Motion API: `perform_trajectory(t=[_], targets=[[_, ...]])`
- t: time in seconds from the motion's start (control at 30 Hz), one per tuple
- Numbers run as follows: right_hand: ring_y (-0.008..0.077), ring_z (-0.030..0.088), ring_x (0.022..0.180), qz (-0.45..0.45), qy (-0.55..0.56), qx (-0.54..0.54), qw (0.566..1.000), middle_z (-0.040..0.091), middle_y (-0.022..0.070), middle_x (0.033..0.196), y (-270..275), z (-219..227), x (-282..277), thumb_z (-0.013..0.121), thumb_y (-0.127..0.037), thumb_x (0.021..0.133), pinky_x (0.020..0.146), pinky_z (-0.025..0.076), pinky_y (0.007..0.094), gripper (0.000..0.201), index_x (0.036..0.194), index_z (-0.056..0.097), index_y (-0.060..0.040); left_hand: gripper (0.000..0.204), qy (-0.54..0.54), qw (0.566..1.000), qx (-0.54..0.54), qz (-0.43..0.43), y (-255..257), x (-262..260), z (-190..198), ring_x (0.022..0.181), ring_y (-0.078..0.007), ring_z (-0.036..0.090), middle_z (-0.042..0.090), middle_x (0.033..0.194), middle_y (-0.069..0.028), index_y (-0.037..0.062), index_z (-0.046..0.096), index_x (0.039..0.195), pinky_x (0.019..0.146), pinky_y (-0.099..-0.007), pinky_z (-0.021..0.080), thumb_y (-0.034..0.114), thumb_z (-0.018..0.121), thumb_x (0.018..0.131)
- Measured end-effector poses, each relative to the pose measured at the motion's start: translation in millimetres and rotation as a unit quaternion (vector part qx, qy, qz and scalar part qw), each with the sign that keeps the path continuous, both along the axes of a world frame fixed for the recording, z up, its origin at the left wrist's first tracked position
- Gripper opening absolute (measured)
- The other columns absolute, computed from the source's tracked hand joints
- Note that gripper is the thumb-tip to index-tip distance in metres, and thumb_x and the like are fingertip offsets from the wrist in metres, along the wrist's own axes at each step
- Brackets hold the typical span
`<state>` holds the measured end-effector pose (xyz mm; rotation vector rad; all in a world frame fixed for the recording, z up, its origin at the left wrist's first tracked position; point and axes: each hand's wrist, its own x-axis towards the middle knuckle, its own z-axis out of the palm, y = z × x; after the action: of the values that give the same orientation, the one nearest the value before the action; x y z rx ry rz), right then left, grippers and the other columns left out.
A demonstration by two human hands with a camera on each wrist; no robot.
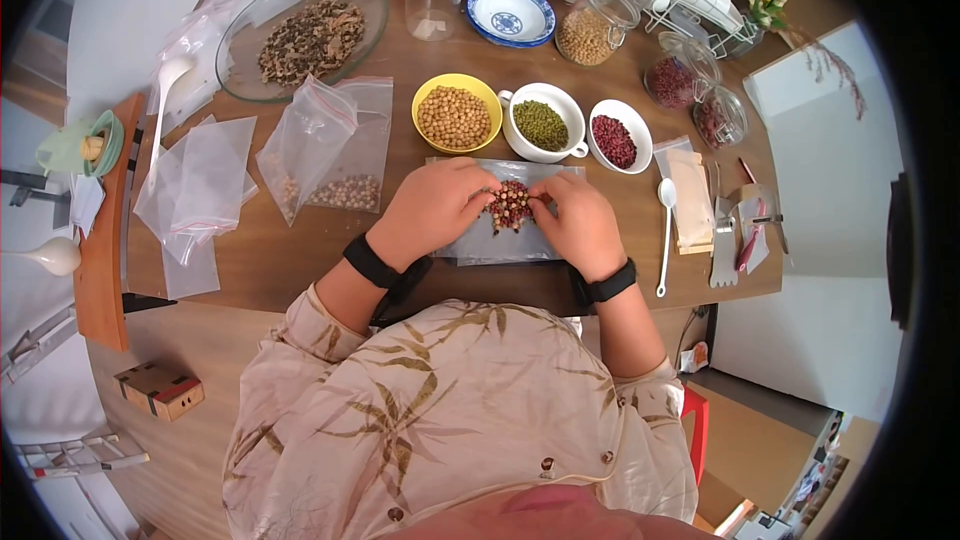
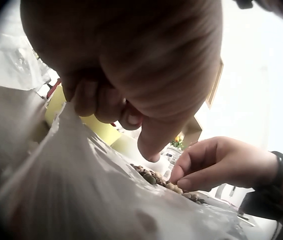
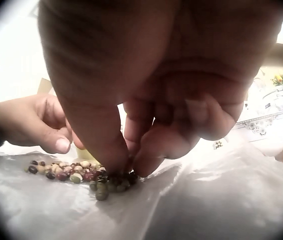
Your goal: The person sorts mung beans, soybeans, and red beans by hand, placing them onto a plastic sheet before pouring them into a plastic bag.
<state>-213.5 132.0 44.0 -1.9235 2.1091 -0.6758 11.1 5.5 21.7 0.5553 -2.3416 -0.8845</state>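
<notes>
A small pile of mixed beans (image 1: 510, 206), dark red, pale and green, lies on a clear plastic bag (image 1: 500, 242) in front of the person. My left hand (image 1: 441, 210) is at the pile's left side, thumb and bent fingers close over the beans with nothing visible between them. From the right, my right hand (image 1: 579, 223) pinches at beans with thumb and forefinger. In the right wrist view its fingertips (image 3: 144, 162) are down among the green beans (image 3: 102, 189). The plastic (image 2: 76, 185) rises in folds below my left hand in the left wrist view.
Behind the bag stand a yellow bowl of chickpeas (image 1: 453, 116), a white bowl of green beans (image 1: 541, 126) and one of red beans (image 1: 614, 140). Zip bags (image 1: 345, 135) lie left, a white spoon (image 1: 666, 230) right. Jars (image 1: 597, 25) and a glass dish (image 1: 235, 70) stand farther back.
</notes>
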Motion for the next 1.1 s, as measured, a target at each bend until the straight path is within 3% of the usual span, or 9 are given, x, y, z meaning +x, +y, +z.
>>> perform_trajectory(t=[0.37,0.53,0.57,0.63,0.67,0.73,0.77,0.93,1.1], targets=[[0.0391,0.073,0.093,0.036,0.014,0.023,0.999,0.074,0.0141,0.100,-12.1,0.5,-6.5,0.076,-0.014,0.095,0.079,0.057,0.0509,0.009,0.103,0.076,-0.0086,0.014,0.024,0.999,0.004,0.030,-5.1,2.8,-4.3,0.091,-0.0351,0.073,0.076,0.101,-0.0118,0.0093,0.080,0.113,0.079,-0.0451,0.058,0.013,0.074,0.101],[0.0399,0.072,0.093,0.050,0.007,-0.001,0.999,0.073,0.0138,0.101,-7.9,8.0,-5.4,0.073,-0.012,0.100,0.080,0.058,0.0499,0.009,0.107,0.074,-0.0078,0.015,0.049,0.992,0.117,0.010,-2.6,3.0,1.2,0.079,-0.0225,0.069,0.075,0.095,-0.0089,0.0048,0.080,0.113,0.073,-0.0360,0.055,0.013,0.070,0.107],[0.0389,0.071,0.092,0.022,-0.100,-0.005,0.995,0.072,0.0127,0.101,-6.5,16.6,-2.2,0.073,-0.012,0.101,0.079,0.057,0.0474,0.009,0.109,0.073,-0.0077,0.015,0.049,0.992,0.118,0.011,-1.9,2.6,3.2,0.079,-0.0225,0.069,0.075,0.095,-0.0089,0.0048,0.080,0.113,0.073,-0.0360,0.055,0.013,0.070,0.107],[0.0379,0.071,0.090,-0.010,-0.207,-0.009,0.978,0.072,0.0116,0.100,-4.7,26.9,6.1,0.074,-0.012,0.102,0.078,0.057,0.0450,0.010,0.112,0.073,-0.0076,0.030,0.067,0.936,0.338,-0.071,0.4,0.9,8.7,0.073,-0.0145,0.058,0.071,0.094,-0.0041,0.0027,0.078,0.120,0.067,-0.0313,0.049,0.024,0.057,0.118],[0.0365,0.071,0.089,0.015,-0.210,-0.047,0.976,0.071,0.0107,0.101,-4.9,29.0,13.0,0.074,-0.011,0.103,0.078,0.057,0.0433,0.010,0.113,0.073,-0.0080,0.030,0.064,0.936,0.338,-0.075,0.1,2.7,14.4,0.073,-0.0145,0.058,0.071,0.094,-0.0041,0.0027,0.078,0.120,0.067,-0.0313,0.049,0.024,0.057,0.118],[0.0351,0.071,0.087,0.035,-0.211,-0.089,0.973,0.071,0.0098,0.101,-5.4,37.0,26.1,0.074,-0.011,0.104,0.077,0.057,0.0416,0.010,0.114,0.073,-0.0085,0.047,0.062,0.808,0.574,-0.121,-2.4,9.2,26.6,0.072,-0.0106,0.051,0.068,0.100,-0.0014,0.0017,0.071,0.134,0.065,-0.0284,0.043,0.039,0.044,0.123],[0.0347,0.072,0.088,0.072,-0.206,-0.083,0.972,0.072,0.0099,0.103,-6.1,42.4,33.1,0.073,-0.010,0.104,0.076,0.058,0.0420,0.011,0.115,0.074,-0.0092,0.047,0.058,0.808,0.573,-0.125,-2.8,9.3,26.3,0.072,-0.0106,0.051,0.068,0.100,-0.0014,0.0017,0.071,0.134,0.065,-0.0284,0.043,0.039,0.044,0.123],[0.0342,0.077,0.098,0.145,-0.151,-0.095,0.973,0.076,0.0091,0.128,-4.2,35.2,38.7,0.070,-0.007,0.104,0.080,0.063,0.0408,0.026,0.127,0.078,-0.0121,0.048,0.154,0.648,0.713,-0.220,-8.6,8.4,7.9,0.084,-0.0100,0.055,0.067,0.110,-0.0014,0.0021,0.065,0.139,0.073,-0.0263,0.046,0.042,0.045,0.123],[0.0293,0.078,0.100,0.108,-0.234,-0.139,0.956,0.075,0.0126,0.137,15.4,35.4,34.6,0.070,-0.004,0.105,0.082,0.063,0.0377,0.029,0.133,0.078,-0.0085,0.040,0.208,0.677,0.688,-0.162,-13.4,13.6,-3.0,0.096,-0.0121,0.059,0.068,0.118,-0.0042,0.0013,0.064,0.139,0.087,-0.0286,0.050,0.034,0.049,0.122]])
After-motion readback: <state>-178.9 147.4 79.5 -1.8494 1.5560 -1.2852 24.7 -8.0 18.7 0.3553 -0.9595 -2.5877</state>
